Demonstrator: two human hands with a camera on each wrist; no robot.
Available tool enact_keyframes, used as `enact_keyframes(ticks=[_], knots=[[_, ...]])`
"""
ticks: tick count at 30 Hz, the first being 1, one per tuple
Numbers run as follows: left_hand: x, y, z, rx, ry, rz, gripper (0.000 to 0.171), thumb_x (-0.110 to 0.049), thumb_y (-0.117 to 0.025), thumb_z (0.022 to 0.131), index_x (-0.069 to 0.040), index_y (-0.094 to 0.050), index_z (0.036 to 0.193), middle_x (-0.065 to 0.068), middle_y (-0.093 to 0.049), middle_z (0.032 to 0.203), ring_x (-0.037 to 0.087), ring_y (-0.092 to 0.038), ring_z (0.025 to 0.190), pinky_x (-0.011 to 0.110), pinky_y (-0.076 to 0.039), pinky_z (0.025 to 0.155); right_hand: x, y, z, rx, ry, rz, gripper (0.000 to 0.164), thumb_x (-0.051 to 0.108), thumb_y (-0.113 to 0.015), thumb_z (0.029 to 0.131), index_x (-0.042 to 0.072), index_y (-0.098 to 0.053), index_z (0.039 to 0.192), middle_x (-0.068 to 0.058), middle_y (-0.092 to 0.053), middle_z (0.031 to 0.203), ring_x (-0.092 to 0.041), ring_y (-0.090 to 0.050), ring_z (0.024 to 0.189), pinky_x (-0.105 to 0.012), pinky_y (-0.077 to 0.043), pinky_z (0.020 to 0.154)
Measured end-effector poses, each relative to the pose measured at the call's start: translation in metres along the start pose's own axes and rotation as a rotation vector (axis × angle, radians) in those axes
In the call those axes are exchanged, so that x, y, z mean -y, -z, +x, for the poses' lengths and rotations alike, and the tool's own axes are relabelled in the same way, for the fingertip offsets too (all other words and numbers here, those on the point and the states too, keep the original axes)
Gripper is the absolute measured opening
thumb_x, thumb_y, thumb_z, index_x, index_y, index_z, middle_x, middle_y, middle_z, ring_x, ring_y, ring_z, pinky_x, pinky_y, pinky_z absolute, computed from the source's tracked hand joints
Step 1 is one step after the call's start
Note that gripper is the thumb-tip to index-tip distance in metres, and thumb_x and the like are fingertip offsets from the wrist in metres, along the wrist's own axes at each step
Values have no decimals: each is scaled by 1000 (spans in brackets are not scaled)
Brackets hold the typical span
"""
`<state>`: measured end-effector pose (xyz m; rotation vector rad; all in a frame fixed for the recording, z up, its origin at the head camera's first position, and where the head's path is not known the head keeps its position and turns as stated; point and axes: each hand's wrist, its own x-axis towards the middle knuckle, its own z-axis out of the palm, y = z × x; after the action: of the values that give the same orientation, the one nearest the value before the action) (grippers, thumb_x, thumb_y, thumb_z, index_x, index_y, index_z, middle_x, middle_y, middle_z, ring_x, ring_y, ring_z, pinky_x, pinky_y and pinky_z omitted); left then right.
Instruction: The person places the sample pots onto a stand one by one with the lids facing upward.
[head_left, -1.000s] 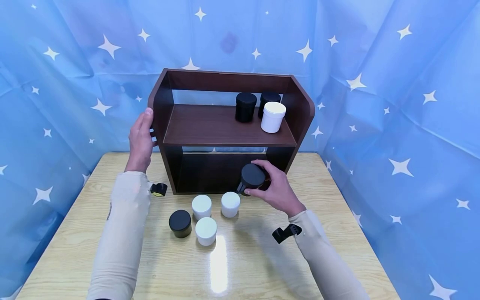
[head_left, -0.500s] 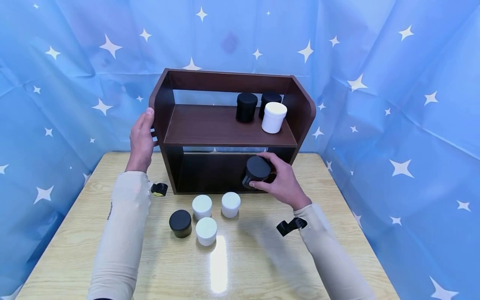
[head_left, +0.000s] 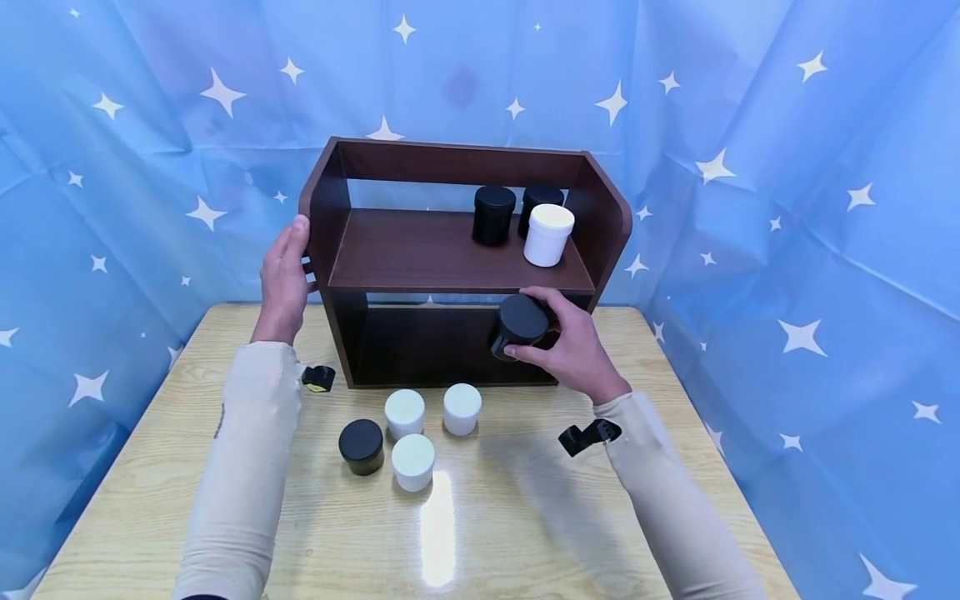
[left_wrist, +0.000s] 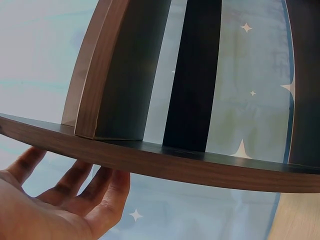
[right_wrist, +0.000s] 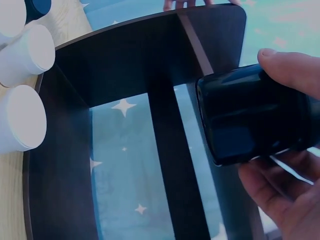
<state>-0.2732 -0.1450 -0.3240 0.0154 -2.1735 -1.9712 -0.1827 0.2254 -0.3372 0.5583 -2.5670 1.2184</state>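
Note:
My right hand (head_left: pixel 573 350) grips a black lidded jar (head_left: pixel 522 321) by its sides, held in front of the dark brown shelf's lower opening. In the right wrist view the jar (right_wrist: pixel 250 112) lies between thumb and fingers, its base pointing toward the shelf. My left hand (head_left: pixel 283 279) touches the outer left side of the two-tier shelf (head_left: pixel 450 254); in the left wrist view its fingertips rest against the side panel (left_wrist: pixel 150 167). On the upper tier stand two black jars (head_left: pixel 492 218) and a white jar (head_left: pixel 549 237), grouped at the right.
On the wooden table (head_left: pixel 360 542), before the shelf, stand three white jars (head_left: pixel 413 462) and one black jar (head_left: pixel 361 447). A blue star-patterned curtain (head_left: pixel 750 208) hangs behind and at both sides. Each wrist wears a small black camera (head_left: pixel 588 436).
My right hand has lifted the black jar up and slightly right, from near the shelf's base to just below the upper tier's edge. The left hand stays at the shelf's side.

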Motion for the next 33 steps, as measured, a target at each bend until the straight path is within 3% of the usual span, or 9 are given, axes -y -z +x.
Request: enact_keyframes(ticks=[33], knots=[[2, 0, 2, 2, 9, -12, 57, -71, -35, 98, -39, -51, 142, 5, -48, 149, 23, -45, 127, 59, -41, 111, 9, 22, 29, -55, 25, -18, 72, 19, -86, 79, 12, -50, 141, -10, -57, 138, -27, -57, 119, -49, -52, 97]])
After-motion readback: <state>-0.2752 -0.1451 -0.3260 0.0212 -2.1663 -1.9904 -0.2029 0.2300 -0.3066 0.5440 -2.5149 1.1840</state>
